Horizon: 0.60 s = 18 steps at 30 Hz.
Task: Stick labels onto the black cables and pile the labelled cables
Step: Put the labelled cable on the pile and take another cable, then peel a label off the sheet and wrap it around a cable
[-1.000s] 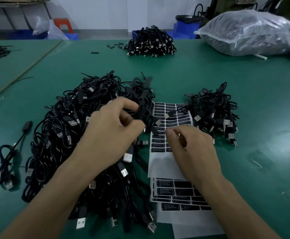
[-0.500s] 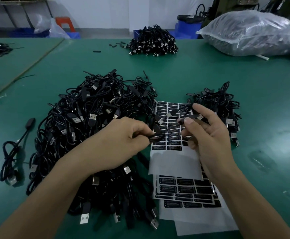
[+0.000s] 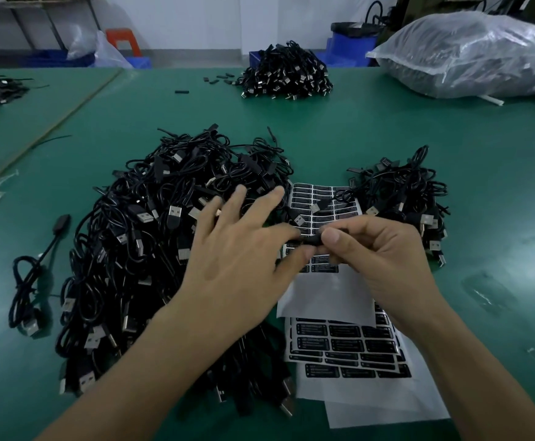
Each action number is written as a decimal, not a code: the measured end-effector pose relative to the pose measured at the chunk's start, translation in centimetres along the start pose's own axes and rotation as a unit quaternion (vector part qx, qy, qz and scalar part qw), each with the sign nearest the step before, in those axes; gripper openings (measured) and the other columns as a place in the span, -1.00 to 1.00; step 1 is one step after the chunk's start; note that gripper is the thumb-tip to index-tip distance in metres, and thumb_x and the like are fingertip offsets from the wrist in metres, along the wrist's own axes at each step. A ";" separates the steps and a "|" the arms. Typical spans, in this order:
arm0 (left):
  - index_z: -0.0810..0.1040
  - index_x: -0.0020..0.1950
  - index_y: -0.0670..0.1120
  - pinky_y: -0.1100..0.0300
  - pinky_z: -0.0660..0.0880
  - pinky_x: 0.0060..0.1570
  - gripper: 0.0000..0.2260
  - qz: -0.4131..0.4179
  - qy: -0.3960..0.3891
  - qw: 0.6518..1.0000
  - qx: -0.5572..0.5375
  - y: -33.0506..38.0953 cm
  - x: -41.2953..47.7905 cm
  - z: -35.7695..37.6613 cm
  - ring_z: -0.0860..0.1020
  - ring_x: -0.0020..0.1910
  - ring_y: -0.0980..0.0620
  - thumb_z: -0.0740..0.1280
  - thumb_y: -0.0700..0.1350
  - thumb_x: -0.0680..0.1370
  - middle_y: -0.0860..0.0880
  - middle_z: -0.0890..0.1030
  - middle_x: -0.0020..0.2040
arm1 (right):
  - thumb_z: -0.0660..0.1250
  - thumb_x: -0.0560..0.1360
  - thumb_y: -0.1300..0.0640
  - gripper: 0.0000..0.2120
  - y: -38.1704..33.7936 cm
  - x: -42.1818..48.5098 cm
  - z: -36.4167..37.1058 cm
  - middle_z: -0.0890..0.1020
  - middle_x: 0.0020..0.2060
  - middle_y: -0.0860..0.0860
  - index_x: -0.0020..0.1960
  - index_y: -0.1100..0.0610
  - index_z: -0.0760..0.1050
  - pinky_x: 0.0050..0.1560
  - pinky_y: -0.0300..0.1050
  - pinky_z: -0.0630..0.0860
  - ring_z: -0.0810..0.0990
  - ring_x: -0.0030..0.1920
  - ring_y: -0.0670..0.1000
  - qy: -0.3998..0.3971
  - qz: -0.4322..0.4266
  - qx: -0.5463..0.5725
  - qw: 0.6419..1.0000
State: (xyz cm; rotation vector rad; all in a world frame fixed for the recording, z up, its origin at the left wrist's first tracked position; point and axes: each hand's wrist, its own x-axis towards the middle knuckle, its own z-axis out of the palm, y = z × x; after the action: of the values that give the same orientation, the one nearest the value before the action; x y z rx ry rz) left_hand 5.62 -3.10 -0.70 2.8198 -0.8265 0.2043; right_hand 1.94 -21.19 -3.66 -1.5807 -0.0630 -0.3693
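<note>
— Where is the cable that's being worked on?

— A slim black cable piece (image 3: pixel 312 241) sits in the grip of the right hand (image 3: pixel 387 259). It is nipped between the thumb and curled fingers and held level above a sheet of black labels on white backing paper (image 3: pixel 323 198).

— And the other hand?

— The left hand (image 3: pixel 237 262) is just left of that grip, with three fingers spread straight and blurred. Its forefinger and thumb reach the left end of the piece, but I cannot tell whether they nip it or only touch it.

— What lies round the grip?

— Under it is the label sheet, whose near part is bare white. Nearer the person, a second sheet of black labels (image 3: pixel 349 345) pokes out from beneath the first. Left of the grip, under the left hand, is a large tangled heap of black USB cables with silver plugs (image 3: pixel 151 237). Right of the grip, just beside the label sheet, is a smaller pile of black cables (image 3: pixel 412 192). All of it rests on the green table (image 3: pixel 450 138).

— Further out?

— Well left of the grip, a single coiled black cable (image 3: pixel 27 281) lies apart from the heap. Far beyond the grip is another black cable pile (image 3: pixel 287 74), and to its right a clear plastic bag with dark contents (image 3: pixel 466 52).
</note>
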 end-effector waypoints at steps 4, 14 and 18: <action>0.63 0.03 0.14 0.12 0.51 0.03 -0.53 0.070 -0.013 0.973 -0.218 0.2 0.1 1.0 0.61 -0.10 0.17 -0.03 0.29 0.63 0.14 0.66 -0.12 | 0.44 0.39 0.15 -0.86 -0.4 -0.2 0.1 0.74 -0.26 0.07 -0.09 0.17 0.68 -0.21 -0.23 0.61 0.70 -0.27 -0.01 -0.032 -0.023 0.004 0.999; 0.58 -0.08 0.09 -0.10 0.57 -0.10 -0.85 -0.026 -0.025 0.897 -0.440 0.1 0.4 3.2 0.59 -0.24 -0.05 0.29 -0.06 0.66 0.14 0.65 -0.29 | 0.46 0.49 0.07 -0.88 -0.3 -0.2 -1.2 0.64 -0.34 0.08 -0.01 -0.12 0.66 -0.29 -0.27 0.47 0.55 -0.35 -0.06 0.052 0.015 -0.099 0.994; 0.47 -0.06 0.14 -0.08 0.59 -0.09 -0.89 -0.035 -0.015 0.919 -0.393 0.8 -0.1 3.8 0.60 -0.24 0.10 0.23 0.01 0.66 0.23 0.66 -0.19 | 0.37 0.54 0.00 -0.89 0.2 -0.3 -2.4 0.61 -0.39 -0.13 -0.16 -0.06 0.54 -0.40 -0.45 0.40 0.57 -0.36 -0.17 0.156 0.068 -0.366 0.915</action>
State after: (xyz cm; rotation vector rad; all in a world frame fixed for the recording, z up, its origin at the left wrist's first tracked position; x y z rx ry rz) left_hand 5.40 -4.54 -4.31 2.0848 -0.6196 -0.1564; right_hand 1.27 -23.50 -3.96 -2.2255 0.4837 -0.5709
